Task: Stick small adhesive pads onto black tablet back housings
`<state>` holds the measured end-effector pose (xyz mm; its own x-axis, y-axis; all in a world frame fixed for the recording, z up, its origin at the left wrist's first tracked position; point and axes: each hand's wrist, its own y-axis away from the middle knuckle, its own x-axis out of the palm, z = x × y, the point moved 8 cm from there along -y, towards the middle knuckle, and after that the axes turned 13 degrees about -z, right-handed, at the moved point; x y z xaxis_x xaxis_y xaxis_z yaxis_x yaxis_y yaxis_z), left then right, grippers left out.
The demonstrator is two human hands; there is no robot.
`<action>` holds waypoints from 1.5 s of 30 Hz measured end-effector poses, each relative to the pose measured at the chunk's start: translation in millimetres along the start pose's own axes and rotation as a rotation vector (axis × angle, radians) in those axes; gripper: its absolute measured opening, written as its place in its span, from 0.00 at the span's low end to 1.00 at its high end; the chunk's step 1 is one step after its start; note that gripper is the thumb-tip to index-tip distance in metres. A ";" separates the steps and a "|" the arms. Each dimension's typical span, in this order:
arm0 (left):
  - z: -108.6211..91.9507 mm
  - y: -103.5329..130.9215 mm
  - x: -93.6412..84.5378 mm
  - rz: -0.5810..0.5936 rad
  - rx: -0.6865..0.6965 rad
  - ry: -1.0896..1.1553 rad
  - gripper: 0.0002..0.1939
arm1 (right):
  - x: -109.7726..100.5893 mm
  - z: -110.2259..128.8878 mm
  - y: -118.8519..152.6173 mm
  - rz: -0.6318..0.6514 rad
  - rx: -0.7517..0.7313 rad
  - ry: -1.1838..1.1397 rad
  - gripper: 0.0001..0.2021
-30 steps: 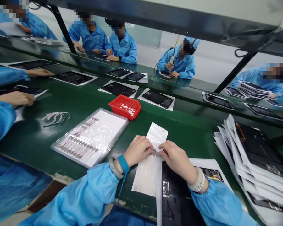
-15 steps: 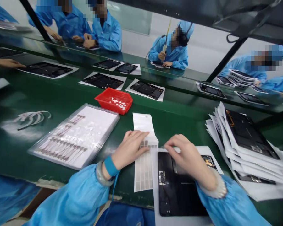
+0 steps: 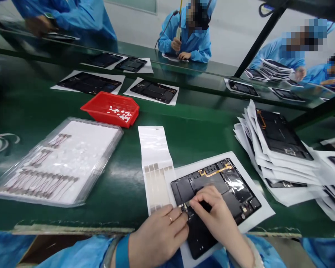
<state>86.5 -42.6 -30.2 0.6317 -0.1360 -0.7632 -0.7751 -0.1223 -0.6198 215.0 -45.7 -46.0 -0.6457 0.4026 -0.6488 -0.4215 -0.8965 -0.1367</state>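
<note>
Black device [image 3: 234,203] lying on a white sheet [image 3: 257,193]
Right hand [image 3: 214,216] pinched over the device (anything held is too small to see); left hand [image 3: 159,238] at its left edge, whether gripping I cannot tell.

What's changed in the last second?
The left hand and right hand have let go of the sticker sheet and moved rightward and nearer the wearer, onto the dark panel, which has turned counterclockwise. The red bin, parts tray and stacked panels stayed put.
</note>
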 end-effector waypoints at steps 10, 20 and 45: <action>17.9 7.8 2.1 0.021 -0.126 -0.041 0.06 | 4.0 -0.7 9.0 -0.098 0.041 0.148 0.10; 17.7 10.6 0.8 0.021 -0.138 -0.062 0.07 | 5.0 1.4 11.0 -0.087 0.048 0.176 0.10; 22.1 7.5 9.1 0.172 -0.149 -0.125 0.19 | 4.2 13.9 10.3 -0.060 -0.100 0.306 0.09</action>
<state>86.3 -22.9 -45.8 0.4776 -0.0461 -0.8774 -0.8553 -0.2526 -0.4523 199.0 -50.6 -39.7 -0.3940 0.3943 -0.8303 -0.3789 -0.8927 -0.2441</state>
